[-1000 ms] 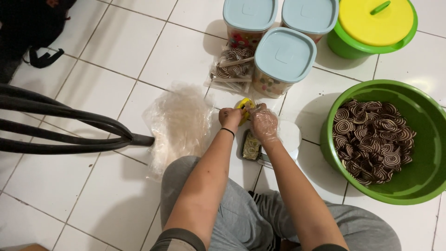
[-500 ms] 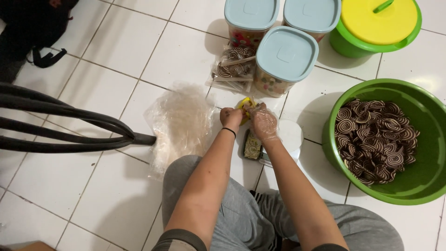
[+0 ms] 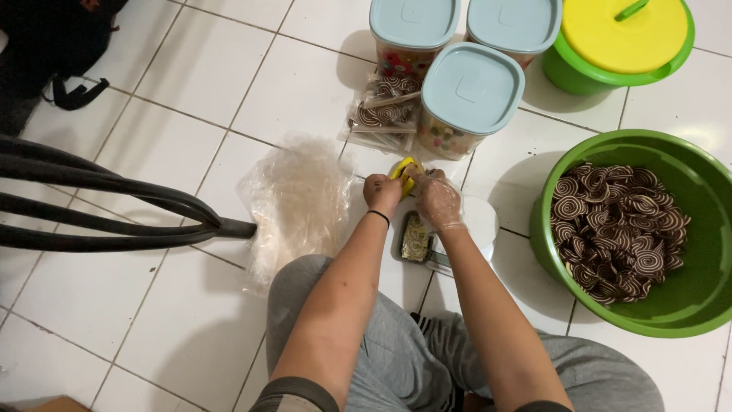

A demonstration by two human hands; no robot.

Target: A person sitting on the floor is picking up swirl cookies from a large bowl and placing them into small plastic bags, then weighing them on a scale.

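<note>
together, both hands [image 3: 408, 194] around a small yellow object [image 3: 404, 169]

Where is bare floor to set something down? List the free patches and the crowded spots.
Free: white tiles left of the clear plastic bags, up to the black chair legs; tiles between the green basin and the green bucket. Crowded: around both hands, left hand and right hand, hemmed by lidded containers and bagged cookies.

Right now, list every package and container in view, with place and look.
Three tubs, top centre: clear, square, pale blue lids.
Cookie bags, left of them: clear, swirl cookies inside.
Empty bags, left of the hands: clear, crumpled.
Bucket, top right: green, yellow lid.
Basin, right: green, holds swirl cookies.
</note>
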